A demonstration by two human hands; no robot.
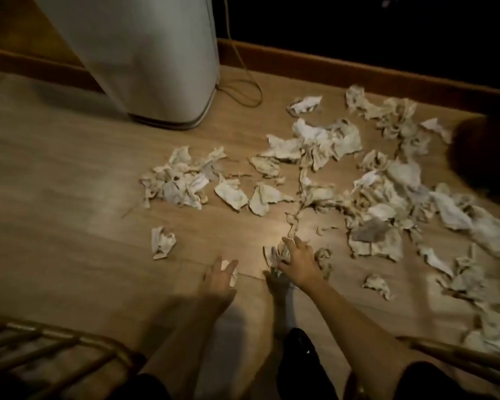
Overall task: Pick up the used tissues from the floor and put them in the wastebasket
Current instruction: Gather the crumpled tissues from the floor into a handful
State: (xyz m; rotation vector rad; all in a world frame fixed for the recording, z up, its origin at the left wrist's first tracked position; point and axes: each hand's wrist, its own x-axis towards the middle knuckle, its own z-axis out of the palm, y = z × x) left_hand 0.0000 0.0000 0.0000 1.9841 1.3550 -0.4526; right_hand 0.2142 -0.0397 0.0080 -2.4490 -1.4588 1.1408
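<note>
- The floor (70, 183) carries a wide scatter of used tissues (387, 197), thickest from 1 to 4 o'clock of the two hands, with a smaller clump (179, 180) at 11 o'clock.
- The tall pale bin (145, 59), which I take for the wastebasket, stands at 11 o'clock, well apart from both hands and beyond the clump; its opening is out of view.
- A long twisted strand of tissue (296, 209) runs roughly from 12 to 6 o'clock, its near end touching the right hand, so the right hand is plainly the nearer one.
- The right hand (298, 261) is spread, palm down, fingers closing on a crumpled wad (274, 254) at the strand's near end.
- The left hand (221, 277) is loosely curled and seems to pinch a small white tissue (232, 272) at its fingertips.
- One lone tissue (162, 242) lies at 10 o'clock of the left hand, near it but apart.
</note>
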